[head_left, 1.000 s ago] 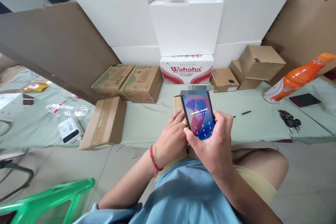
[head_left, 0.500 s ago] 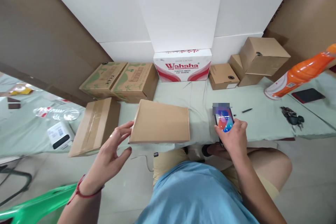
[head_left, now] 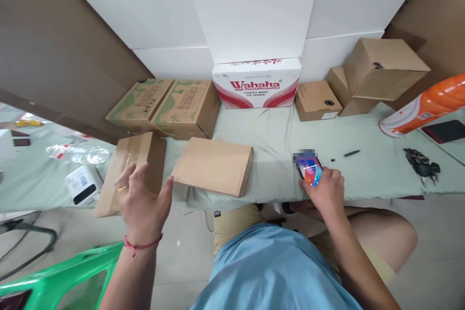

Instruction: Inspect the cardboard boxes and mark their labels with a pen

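My right hand point(head_left: 326, 190) grips a lit phone point(head_left: 310, 169) and rests it on the green-covered table point(head_left: 370, 174) near its front edge. My left hand point(head_left: 142, 199) is open, fingers spread, holding nothing. Its thumb lies close to the left corner of a flat brown cardboard box point(head_left: 214, 165) at the table's front edge. Just behind its fingers lies a longer taped cardboard box point(head_left: 132, 167).
Along the back stand two green-printed cartons point(head_left: 165, 106), a Wahaha carton point(head_left: 257, 83), and small brown boxes point(head_left: 366, 77) against white foam panels. A pen point(head_left: 351, 153), keys point(head_left: 421, 163), an orange bottle point(head_left: 425, 106) lie right. A green chair point(head_left: 61, 278) stands lower left.
Both hands held the phone in front of me a second ago. The right hand carried it down to the table on the right. The left hand let go and moved left by the flat box.
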Demonstrator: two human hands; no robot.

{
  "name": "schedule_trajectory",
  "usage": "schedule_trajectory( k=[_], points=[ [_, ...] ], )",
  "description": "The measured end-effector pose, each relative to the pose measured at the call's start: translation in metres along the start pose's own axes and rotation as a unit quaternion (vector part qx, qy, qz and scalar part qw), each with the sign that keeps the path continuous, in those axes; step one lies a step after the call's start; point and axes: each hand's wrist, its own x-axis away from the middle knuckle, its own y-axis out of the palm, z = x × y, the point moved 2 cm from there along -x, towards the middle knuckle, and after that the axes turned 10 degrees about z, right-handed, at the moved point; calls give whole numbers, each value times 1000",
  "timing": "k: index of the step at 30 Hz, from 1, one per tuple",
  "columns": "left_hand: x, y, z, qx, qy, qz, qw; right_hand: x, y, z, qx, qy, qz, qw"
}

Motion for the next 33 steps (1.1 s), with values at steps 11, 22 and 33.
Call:
schedule_trajectory(
  k=[11,22,33],
  points=[
    [30,91,143,-36,350,-293,889,0,0,2,31,-32,-46,998],
    [4,40,63,-61,473,-367,799,1,12,17,-27,-47,-13,998],
    [-13,-5,-36,-61,390,-269,878,4,15,26,-49,-82,24,995]
  ],
)
